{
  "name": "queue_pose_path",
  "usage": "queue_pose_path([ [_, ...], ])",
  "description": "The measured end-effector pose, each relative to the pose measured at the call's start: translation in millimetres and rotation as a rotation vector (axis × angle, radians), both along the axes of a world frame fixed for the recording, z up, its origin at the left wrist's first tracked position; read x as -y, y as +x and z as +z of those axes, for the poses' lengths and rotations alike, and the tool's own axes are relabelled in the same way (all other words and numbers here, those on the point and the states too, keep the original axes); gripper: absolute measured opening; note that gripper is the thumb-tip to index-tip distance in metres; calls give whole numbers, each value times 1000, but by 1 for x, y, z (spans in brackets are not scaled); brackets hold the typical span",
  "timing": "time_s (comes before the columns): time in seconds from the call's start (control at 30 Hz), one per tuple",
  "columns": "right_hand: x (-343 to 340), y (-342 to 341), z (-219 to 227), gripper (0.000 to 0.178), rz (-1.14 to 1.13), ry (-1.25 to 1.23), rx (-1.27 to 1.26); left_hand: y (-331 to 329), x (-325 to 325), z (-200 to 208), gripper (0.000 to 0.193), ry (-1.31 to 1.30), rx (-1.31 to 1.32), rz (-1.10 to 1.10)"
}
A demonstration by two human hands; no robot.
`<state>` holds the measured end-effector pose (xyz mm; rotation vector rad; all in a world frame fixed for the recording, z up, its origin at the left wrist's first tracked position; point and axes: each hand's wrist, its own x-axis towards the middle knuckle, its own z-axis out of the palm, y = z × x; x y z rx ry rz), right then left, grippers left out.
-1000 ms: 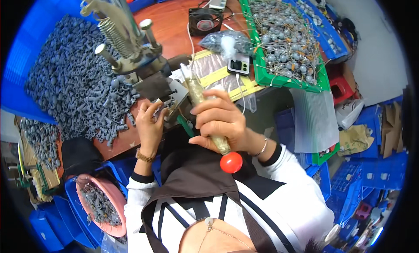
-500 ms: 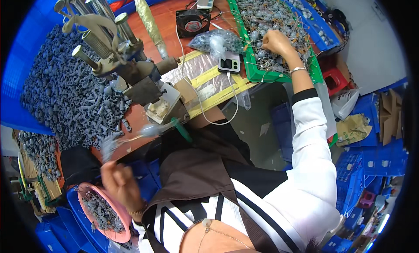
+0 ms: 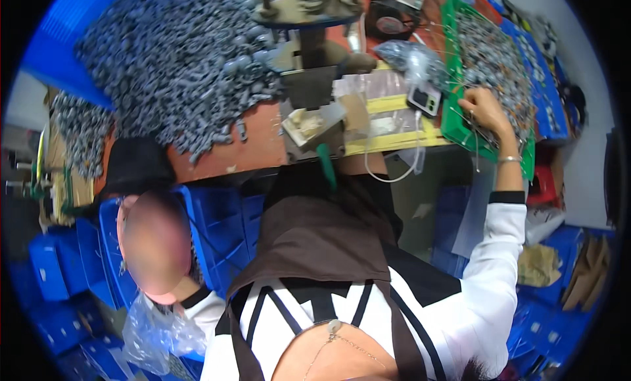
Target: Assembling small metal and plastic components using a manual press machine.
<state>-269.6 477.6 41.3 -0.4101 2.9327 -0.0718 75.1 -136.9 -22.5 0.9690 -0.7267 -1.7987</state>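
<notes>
My right hand (image 3: 488,112) is closed at the near left side of a green crate (image 3: 452,126) full of small grey parts with thin wires. Its fingers pinch a thin wired part (image 3: 474,139), whose leads hang over the crate's near edge. My left hand (image 3: 158,249) is over the pink basin (image 3: 123,226) at the lower left. A blurred patch covers that hand, so its fingers and anything in them cannot be made out. Ahead of my lap stands a metal press (image 3: 312,85) with a small pale block (image 3: 305,125) at its base.
A large heap of grey plastic parts (image 3: 177,72) spreads over the left of the red table. A fan (image 3: 392,16), a bagged bundle (image 3: 414,58) and a small white device with a cable (image 3: 424,100) lie right of the press. Blue bins (image 3: 220,230) stand below the table edge.
The view has swung left, shifting the table and press rightward in the picture. My left hand has moved from beside the press to over the pink basin. My right hand has drawn toward the crate's near edge.
</notes>
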Motion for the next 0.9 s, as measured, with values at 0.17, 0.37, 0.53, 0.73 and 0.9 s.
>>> queue_pose_path([
  [0.17, -25, -34, 31, 20, -247, -874, -404, -122, -103, 17, 19, -843, 350, -387],
  [0.37, -11, -16, 92, 18, -148, -1269, -821, -268, -135, -20, 34, -1916, 774, -261],
  [0.53, 25, 39, 100, 27, -64, -1542, -531, -280, -132, -20, 17, -2031, 867, -267],
  [0.73, 60, 108, 50, 27, 221, -1749, 103, -208, -155, -22, 21, -1353, 216, -763],
  [0.9, 139, 129, 24, 17, 307, -1716, 305, -194, -186, -32, 25, -1426, 51, -971],
])
